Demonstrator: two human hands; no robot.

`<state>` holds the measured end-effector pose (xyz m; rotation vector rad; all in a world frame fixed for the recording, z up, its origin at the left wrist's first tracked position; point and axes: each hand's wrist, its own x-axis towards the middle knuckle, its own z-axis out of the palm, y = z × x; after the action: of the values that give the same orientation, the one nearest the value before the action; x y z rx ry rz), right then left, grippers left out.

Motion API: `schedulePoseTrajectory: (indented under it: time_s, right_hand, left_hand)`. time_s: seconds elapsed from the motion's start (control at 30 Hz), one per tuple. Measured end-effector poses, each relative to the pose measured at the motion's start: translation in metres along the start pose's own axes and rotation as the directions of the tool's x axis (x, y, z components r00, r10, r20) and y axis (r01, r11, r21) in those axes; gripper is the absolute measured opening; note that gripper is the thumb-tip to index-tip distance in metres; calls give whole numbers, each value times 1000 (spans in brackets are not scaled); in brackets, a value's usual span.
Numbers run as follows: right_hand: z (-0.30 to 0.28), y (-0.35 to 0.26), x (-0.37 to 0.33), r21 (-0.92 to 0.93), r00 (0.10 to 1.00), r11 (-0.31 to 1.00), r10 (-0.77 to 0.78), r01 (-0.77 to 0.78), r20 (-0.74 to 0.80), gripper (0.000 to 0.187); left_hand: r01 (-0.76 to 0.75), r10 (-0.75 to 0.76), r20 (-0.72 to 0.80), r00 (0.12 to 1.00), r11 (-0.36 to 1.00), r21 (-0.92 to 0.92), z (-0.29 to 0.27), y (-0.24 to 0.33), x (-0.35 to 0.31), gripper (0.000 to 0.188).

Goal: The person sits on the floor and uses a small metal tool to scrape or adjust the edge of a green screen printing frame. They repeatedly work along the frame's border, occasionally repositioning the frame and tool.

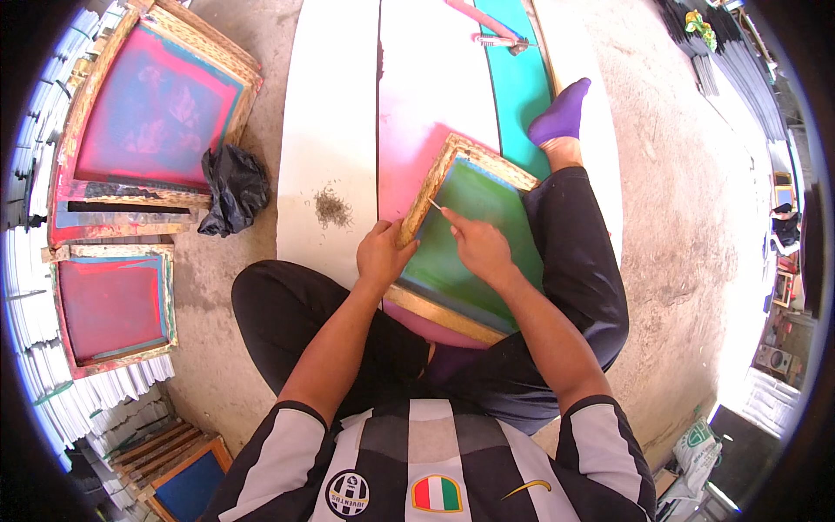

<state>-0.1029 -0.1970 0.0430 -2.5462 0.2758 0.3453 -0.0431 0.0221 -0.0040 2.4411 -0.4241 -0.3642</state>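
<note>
A wooden screen-printing frame (424,193) with green mesh (474,204) lies tilted across my lap and the boards, between my legs. My left hand (381,257) is closed around its left rail, thumb on the near side. In my right hand (480,248) is a thin tool (435,204) with a pale tip, pinched between the fingers. That tip touches or nearly touches the inner edge of the left rail, a little above my left hand. The tool's other end is hidden in my palm. Left of the frame, a heap of small dark bits (332,207) lies on a white board.
White, pink and teal boards (335,87) extend ahead. A red-handled tool (487,16) and a small knife-like tool (496,40) lie at the far end. To the left are a large screen frame (156,104), a smaller one (111,304) and a black plastic bag (233,190).
</note>
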Motion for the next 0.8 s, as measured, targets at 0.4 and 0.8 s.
schedulePoseTrajectory:
  time_s: [0.4,0.8]
  right_hand:
    - [-10,-35,1,-255,984,961,136,-104,112,57]
    - [12,-7,6,-18,994,996,83,-82,72,47]
  left_hand:
    - [-29,29,-3,1000,999,-32,-2,-2,1,51]
    - [-92,91,-39,995,995,-37,-1,-6,1,51]
